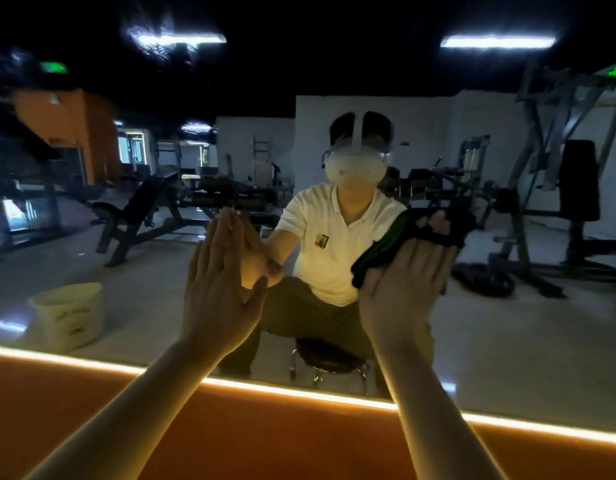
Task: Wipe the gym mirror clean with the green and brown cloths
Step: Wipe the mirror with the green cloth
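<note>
The right hand (pixel 403 282) presses the green cloth (pixel 377 251) on the mirror (pixel 126 271), above its bottom edge, fingers straight. The left hand (pixel 220 282) lies flat alongside. The cloth looks soft and light, probably best bunched under the palm

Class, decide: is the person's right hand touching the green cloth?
Touching. The head view shows the right hand laid flat over the green cloth, straight fingers pressing it against the mirror, with no gap between them.

A pale bucket (pixel 69 313) and, seemingly, a stool (pixel 329 355) stand.
</note>
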